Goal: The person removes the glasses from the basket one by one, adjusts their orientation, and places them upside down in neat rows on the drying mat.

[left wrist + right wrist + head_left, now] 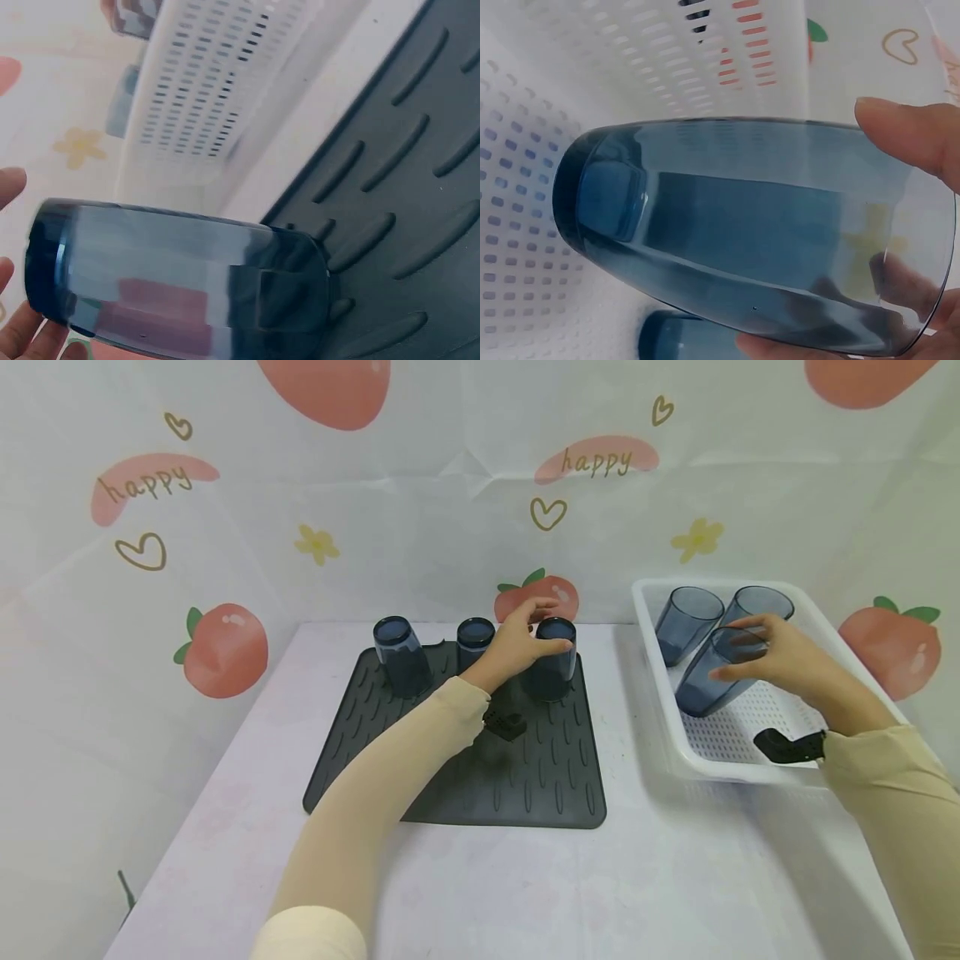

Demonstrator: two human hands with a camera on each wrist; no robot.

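Three dark blue cups stand upside down along the far edge of a grey ribbed mat (pixel 480 777). My left hand (pixel 547 627) is at the rightmost cup (pixel 555 670) (pixel 172 277); the thumb lies against its side and the fingers are spread loosely above its base. My right hand (pixel 738 647) grips another blue cup (pixel 708 681) (pixel 727 225), tilted inside the white perforated basket (pixel 738 760), thumb (pixel 915 142) on top and fingers underneath. Two more blue cups (pixel 686 622) (pixel 757 604) lean at the basket's far end.
The other inverted cups (pixel 402 656) (pixel 474 642) stand left of my left hand. The mat's front half is bare. The basket (pixel 202 90) sits right of the mat, on a pale table backed by a printed fruit backdrop.
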